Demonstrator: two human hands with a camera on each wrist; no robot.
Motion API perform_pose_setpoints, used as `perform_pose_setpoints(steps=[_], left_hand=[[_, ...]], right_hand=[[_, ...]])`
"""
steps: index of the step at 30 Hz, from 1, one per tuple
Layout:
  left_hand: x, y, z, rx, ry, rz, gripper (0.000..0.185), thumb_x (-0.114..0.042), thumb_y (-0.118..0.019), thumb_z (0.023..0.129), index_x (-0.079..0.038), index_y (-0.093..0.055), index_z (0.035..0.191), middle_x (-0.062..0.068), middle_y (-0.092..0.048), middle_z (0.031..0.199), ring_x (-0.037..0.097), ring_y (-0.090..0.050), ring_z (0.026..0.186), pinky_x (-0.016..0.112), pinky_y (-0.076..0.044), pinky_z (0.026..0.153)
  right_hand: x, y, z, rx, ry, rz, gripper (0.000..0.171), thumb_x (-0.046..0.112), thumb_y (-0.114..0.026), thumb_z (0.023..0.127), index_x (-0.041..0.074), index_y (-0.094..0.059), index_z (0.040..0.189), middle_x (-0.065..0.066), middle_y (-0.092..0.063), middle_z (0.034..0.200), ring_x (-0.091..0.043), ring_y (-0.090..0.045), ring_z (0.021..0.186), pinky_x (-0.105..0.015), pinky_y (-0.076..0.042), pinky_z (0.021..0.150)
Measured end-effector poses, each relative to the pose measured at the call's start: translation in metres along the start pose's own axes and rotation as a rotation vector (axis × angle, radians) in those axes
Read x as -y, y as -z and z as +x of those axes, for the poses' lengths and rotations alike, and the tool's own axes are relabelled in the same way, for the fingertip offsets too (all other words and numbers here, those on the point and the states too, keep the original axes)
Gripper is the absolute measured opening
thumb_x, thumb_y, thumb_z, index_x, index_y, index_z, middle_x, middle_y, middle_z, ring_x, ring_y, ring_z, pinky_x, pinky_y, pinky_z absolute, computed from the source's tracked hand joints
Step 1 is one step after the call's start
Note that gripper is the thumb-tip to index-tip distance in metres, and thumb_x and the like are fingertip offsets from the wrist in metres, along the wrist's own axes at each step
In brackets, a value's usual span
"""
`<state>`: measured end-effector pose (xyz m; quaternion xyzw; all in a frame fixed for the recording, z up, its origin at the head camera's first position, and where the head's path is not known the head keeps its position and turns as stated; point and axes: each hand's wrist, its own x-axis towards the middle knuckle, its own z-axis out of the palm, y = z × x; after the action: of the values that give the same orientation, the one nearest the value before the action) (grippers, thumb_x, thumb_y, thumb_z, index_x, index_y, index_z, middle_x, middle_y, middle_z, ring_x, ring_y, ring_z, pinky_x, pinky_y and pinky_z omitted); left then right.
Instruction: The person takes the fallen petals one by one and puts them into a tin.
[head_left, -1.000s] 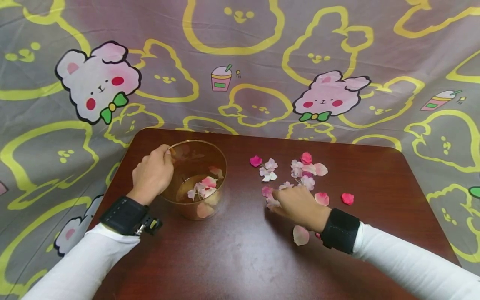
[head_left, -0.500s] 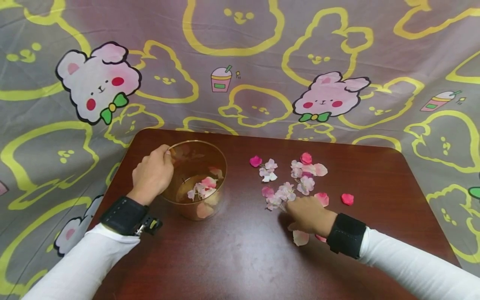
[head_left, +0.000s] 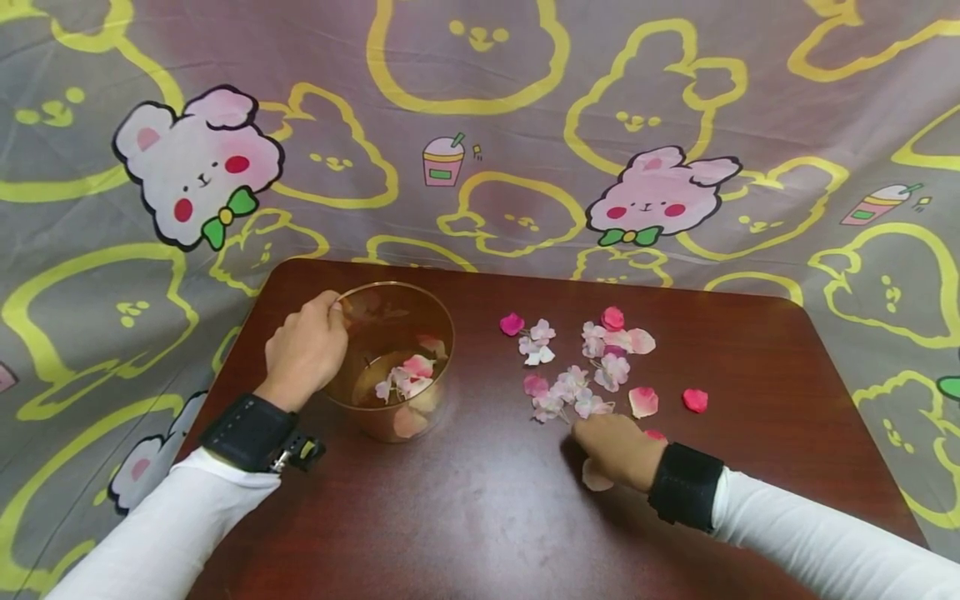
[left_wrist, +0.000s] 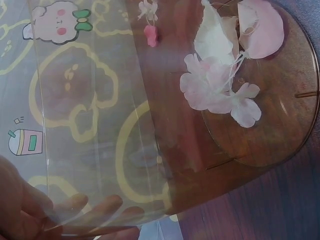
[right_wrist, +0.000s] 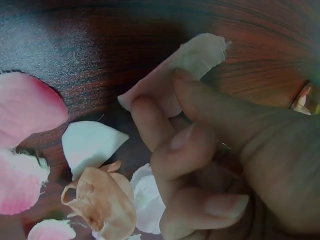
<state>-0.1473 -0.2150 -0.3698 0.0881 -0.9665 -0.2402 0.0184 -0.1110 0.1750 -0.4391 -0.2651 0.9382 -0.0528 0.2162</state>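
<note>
My left hand (head_left: 306, 346) grips the rim of a clear amber bucket (head_left: 378, 400) at the left of the table. Through its wall in the left wrist view, the left fingers (left_wrist: 107, 207) show curled at the edge. Several pale petals and blossoms (left_wrist: 215, 80) lie inside the bucket. My right hand (head_left: 618, 450) is low over the table, right of centre. In the right wrist view its thumb and index finger pinch a pale pink petal (right_wrist: 202, 52), which bends between them. The other right fingers are curled. Beyond the hand lies a cluster of pale blossoms (head_left: 570, 387).
On the brown table (head_left: 480, 517), more petals lie scattered: a magenta one (head_left: 512, 324), a red one (head_left: 695, 401), a pink-and-white one (head_left: 643, 402) and a rosy one (head_left: 612, 318). A patterned cloth (head_left: 495, 108) hangs behind and beside the table.
My right hand has drawn back from the pale blossoms toward the near petal and now pinches it. The blossoms it covered are in view again. The left hand and bucket stay in place.
</note>
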Motion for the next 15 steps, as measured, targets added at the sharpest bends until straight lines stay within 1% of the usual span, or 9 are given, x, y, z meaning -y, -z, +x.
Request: perform_pose_setpoints(steps=[1,5,12,15], left_hand=[[0.0,0.0001,0.0001,-0.001,0.001,0.001,0.042,-0.03,-0.025,0.11,-0.01,-0.054,0.133,0.026,-0.067,0.115,0.052,-0.065,0.104,0.06,-0.046,0.071],[0.0002,0.0004,0.0003,-0.005,0.001,0.004,0.042,-0.03,-0.025,0.11,-0.01,-0.055,0.132,0.026,-0.067,0.112,0.052,-0.065,0.103,0.059,-0.046,0.069],[-0.0002,0.0003,0.0006,-0.003,0.001,0.004,0.041,-0.03,-0.025,0.109,-0.011,-0.056,0.127,0.025,-0.068,0.11,0.052,-0.065,0.103,0.058,-0.045,0.069],[-0.0006,0.0002,0.0008,-0.002,0.001,0.003,0.04,-0.03,-0.025,0.109,-0.011,-0.057,0.127,0.024,-0.068,0.11,0.052,-0.066,0.103,0.058,-0.045,0.068]], right_hand=[[0.0002,-0.0008,0.0005,0.003,-0.002,-0.001,0.012,0.002,-0.076,0.073,0.007,-0.066,0.078,0.001,-0.04,0.06,-0.018,-0.04,0.06,-0.034,-0.038,0.062],[0.0003,-0.0027,0.001,-0.024,0.04,-0.041,0.012,-0.001,-0.074,0.071,0.007,-0.064,0.075,0.002,-0.038,0.061,-0.018,-0.037,0.06,-0.034,-0.035,0.06],[0.0019,-0.005,0.0006,0.004,-0.006,-0.01,0.008,0.004,-0.076,0.077,0.006,-0.069,0.08,0.0,-0.046,0.058,-0.019,-0.042,0.058,-0.034,-0.039,0.062],[0.0011,-0.0055,0.0004,0.006,-0.005,0.003,0.007,0.006,-0.078,0.079,0.007,-0.071,0.08,0.001,-0.047,0.055,-0.018,-0.042,0.057,-0.032,-0.039,0.06]])
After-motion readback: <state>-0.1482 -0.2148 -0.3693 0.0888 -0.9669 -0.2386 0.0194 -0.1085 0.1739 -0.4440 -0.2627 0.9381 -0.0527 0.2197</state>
